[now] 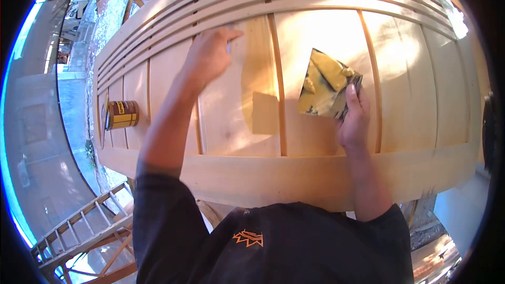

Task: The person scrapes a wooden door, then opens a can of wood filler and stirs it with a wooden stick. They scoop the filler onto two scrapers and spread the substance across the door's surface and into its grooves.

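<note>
My right hand (355, 118) grips the lower right edge of a flat square board (326, 87) smeared with yellow paste and dark marks, held above the wooden panel. My left hand (210, 55) is over the upper left part of the panel (226, 110), just below the slats, with the index finger stretched to the right. Whether a small tool sits in its curled fingers is hidden. Between the hands, a darker yellowish patch (255, 73) runs down the wood beside a brown groove.
An open-topped brown and yellow can (122, 114) lies toward the panel's left end. Long curved slats (231, 10) cross the far side. A ladder (84, 221) stands at the lower left. A dark round object (490, 134) is at the right edge.
</note>
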### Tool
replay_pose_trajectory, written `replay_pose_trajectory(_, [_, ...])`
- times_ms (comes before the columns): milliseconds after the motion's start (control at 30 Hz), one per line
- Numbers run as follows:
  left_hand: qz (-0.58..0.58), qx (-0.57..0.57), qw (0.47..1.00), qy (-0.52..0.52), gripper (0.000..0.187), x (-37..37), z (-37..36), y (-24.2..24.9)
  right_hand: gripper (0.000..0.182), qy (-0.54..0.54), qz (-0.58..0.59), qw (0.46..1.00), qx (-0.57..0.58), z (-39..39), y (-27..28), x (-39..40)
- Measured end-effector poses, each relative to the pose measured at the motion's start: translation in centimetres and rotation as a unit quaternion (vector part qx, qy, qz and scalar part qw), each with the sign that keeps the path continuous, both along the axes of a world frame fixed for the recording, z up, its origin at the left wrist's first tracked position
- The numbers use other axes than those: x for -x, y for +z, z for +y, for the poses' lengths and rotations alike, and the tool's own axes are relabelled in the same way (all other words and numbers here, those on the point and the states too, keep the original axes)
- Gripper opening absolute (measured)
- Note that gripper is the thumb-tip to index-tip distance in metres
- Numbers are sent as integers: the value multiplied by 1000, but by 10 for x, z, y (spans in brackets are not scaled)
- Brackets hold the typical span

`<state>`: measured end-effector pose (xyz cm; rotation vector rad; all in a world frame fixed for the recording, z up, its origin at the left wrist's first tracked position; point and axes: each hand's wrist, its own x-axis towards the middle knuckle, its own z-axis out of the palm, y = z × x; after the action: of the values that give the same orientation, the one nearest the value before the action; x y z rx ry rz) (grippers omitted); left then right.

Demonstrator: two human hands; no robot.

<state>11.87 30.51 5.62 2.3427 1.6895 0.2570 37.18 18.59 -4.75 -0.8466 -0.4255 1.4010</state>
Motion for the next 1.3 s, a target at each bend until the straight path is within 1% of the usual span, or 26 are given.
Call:
replay_pose_trajectory(67, [15,65,998,18,55,0,47,-7,34,18,6,1000,0,0,5,-2])
replay_pose_trajectory(167, [47,59,997,-17,54,6,83,-26,35,29,7,1000,3,1,0,-2])
replay_pose_trajectory(267, [83,53,995,-30,54,-6,87,-24,34,44,26,999,-3,1,-1,0])
replay_pose_trajectory(367, [49,17,998,-36,54,-5,77,-36,34,36,23,999,0,1,2,3])
replay_pose_trajectory(467, [40,-34,997,-60,54,0,74,-47,34,47,36,998,3,1,4,3])
replay_pose_trajectory(567, [54,120,991,17,54,-6,92,-29,34,35,-20,999,7,0,1,4])
replay_pose_trajectory(667, [59,198,978,-14,54,-16,98,-14,32,12,29,999,29,2,11,6])
replay_pose_trajectory(700, [72,155,983,-61,54,-17,91,-12,32,11,29,999,28,2,11,5])
replay_pose_trajectory(800, [65,123,979,-146,54,-3,62,-23,33,14,23,999,25,0,10,2])
replay_pose_trajectory(833, [75,161,969,-174,54,3,52,-22,32,17,13,1000,21,1,11,3])
replay_pose_trajectory(933, [55,284,943,-163,53,13,38,6,32,27,0,1000,-1,4,10,3])
replay_pose_trajectory(967, [24,203,970,-134,52,24,45,0,32,30,-1,1000,-6,3,8,4])
replay_pose_trajectory(1067, [34,73,993,-88,52,37,83,-8,35,38,12,999,-13,2,4,2])
replay_pose_trajectory(1100, [18,104,993,-48,52,32,86,-9,35,37,13,999,-12,3,3,1])
replay_pose_trajectory(1200, [27,103,992,-62,49,15,92,-14,34,27,20,999,0,2,2,1])
replay_pose_trajectory(1300, [55,30,994,-91,45,9,97,-26,31,17,25,999,15,2,9,3])
